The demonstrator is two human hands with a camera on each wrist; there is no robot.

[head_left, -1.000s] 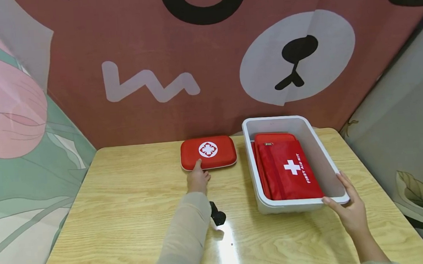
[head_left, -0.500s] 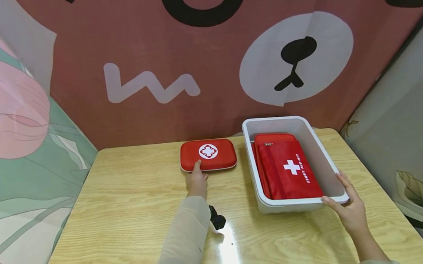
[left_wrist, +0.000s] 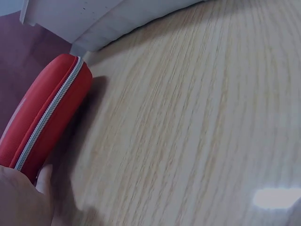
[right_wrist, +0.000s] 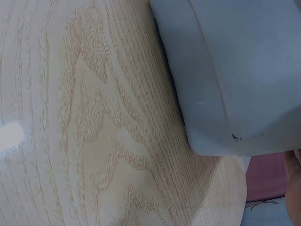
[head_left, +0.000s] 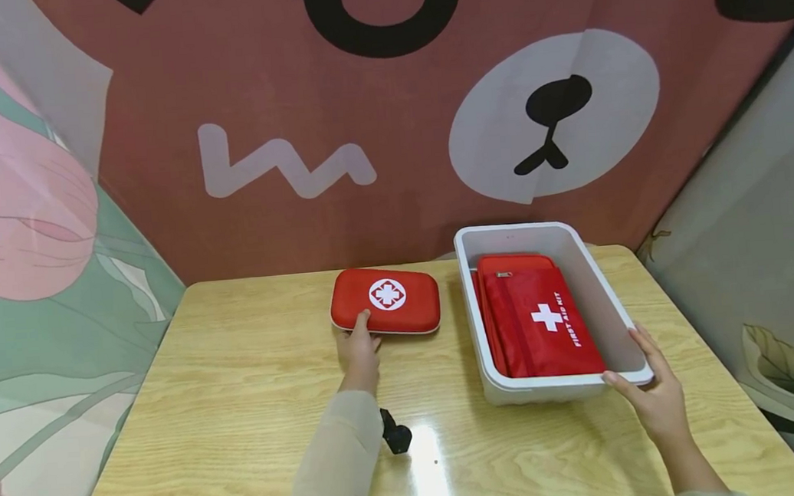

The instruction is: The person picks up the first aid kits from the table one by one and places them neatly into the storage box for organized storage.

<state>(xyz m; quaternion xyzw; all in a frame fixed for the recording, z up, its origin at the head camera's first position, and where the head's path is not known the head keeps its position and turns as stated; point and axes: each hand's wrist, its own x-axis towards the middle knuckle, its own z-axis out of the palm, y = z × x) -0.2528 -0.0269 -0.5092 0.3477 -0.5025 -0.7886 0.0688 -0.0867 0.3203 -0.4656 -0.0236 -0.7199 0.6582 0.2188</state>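
My left hand grips the near edge of a red hard-shell first-aid case, thumb on top and the other fingers mostly hidden under it. The case bears a white cross emblem, and its silver zipper shows in the left wrist view, with a shadow on the table beside it. My right hand holds the near right corner of a white plastic bin, thumb on the front rim and fingers along the right side. Inside the bin lies a red zippered pouch marked FIRST AID KIT, over another red item.
The bin stands at the back right of the wooden table, to the right of the case. A printed cloth backdrop rises behind the table. A black device sits at my left wrist.
My left hand has drawn the first-aid case slightly toward me and left, and the case has turned a little. The right hand and bin have stayed in place.
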